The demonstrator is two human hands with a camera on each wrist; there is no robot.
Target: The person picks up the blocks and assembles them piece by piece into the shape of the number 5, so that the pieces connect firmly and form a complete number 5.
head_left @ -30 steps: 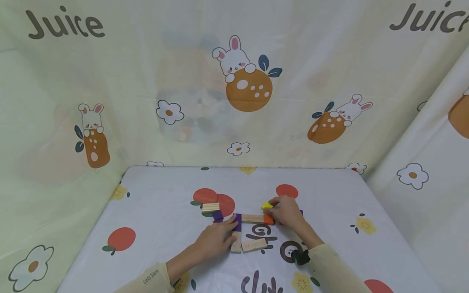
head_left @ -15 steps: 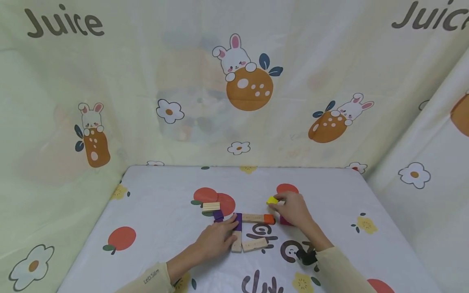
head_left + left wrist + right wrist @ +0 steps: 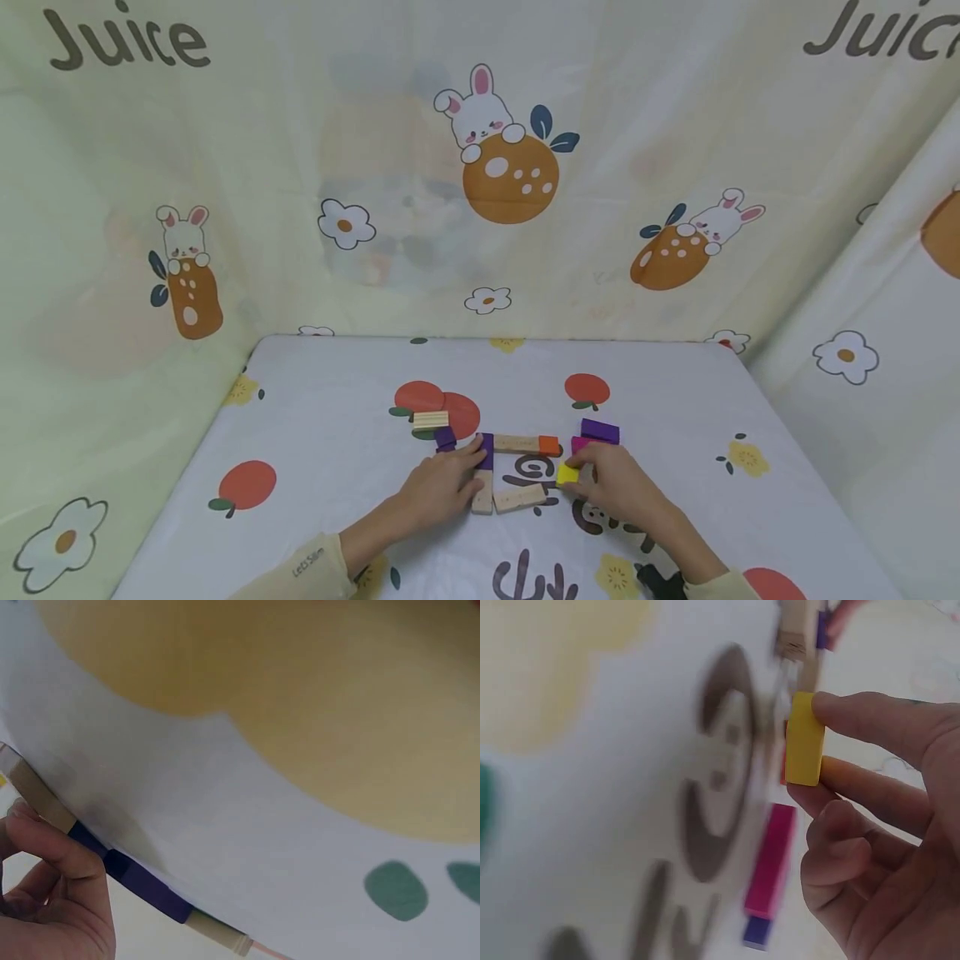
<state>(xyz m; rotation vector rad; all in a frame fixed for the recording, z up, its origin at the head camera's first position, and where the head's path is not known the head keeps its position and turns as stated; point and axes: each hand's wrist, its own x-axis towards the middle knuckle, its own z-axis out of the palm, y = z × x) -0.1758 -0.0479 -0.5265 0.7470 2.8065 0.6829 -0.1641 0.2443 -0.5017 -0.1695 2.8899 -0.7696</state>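
My right hand (image 3: pixel 618 487) pinches a small yellow block (image 3: pixel 805 740) between thumb and fingertips, above the cloth and to the right of the block layout. My left hand (image 3: pixel 438 487) rests at the layout's left side. Its fingertips touch a purple block (image 3: pixel 487 452), and its thumb lies by a plain wooden block (image 3: pixel 483 493). A wooden block (image 3: pixel 516 444) runs right from the purple one and ends at an orange block (image 3: pixel 548 446). Nearer me, another wooden block (image 3: pixel 521 498) lies slightly slanted, its left end close to the upright wooden piece.
Right of the layout lie a magenta block (image 3: pixel 771 859) and a purple block (image 3: pixel 600 431). To its left are a dark purple block (image 3: pixel 446 437) and a pale striped wooden piece (image 3: pixel 431 421). A printed cloth (image 3: pixel 315 433) covers the table; patterned curtains stand behind and beside it.
My right hand first drew the yellow block slightly right, then brought it nearer me, below the orange block. The magenta and purple blocks behind are now more visible. My left hand stays in place.
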